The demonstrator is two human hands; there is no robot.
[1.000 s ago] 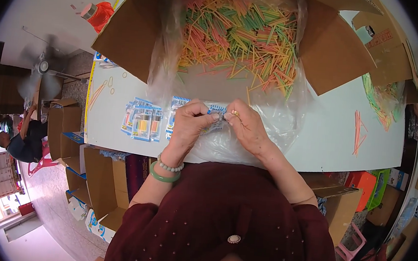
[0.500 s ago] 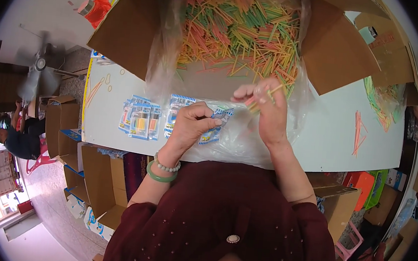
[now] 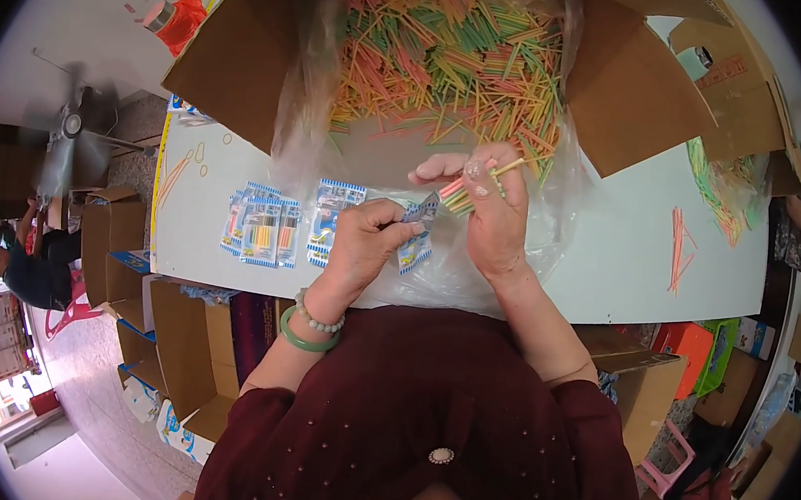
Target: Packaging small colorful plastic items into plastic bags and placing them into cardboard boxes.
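Note:
My left hand (image 3: 365,239) pinches a small blue-and-white plastic packet (image 3: 416,251) between thumb and fingers. Close to the packet's upper edge, my right hand (image 3: 500,223) holds a small bunch of thin coloured sticks (image 3: 456,200), pink, yellow and green. One or two yellowish sticks poke out past the fingers on the far side. Beyond both hands lies a big heap of similar sticks (image 3: 455,60) inside a clear plastic liner (image 3: 300,117). Filled packets (image 3: 261,228) with sticks showing through lie left of my left hand, and more packets (image 3: 330,215) lie right behind it.
A large open cardboard box (image 3: 236,64) surrounds the heap, its flaps spread over the white table (image 3: 628,260). Loose pink sticks (image 3: 679,251) and another bag of sticks (image 3: 724,197) are on the right. Cardboard boxes (image 3: 187,346) stand below the table's left edge. A person (image 3: 37,266) is farther left.
My right hand has moved left and a little nearer, bringing the bunch of sticks up to the packet. My left hand keeps its pinch on the packet.

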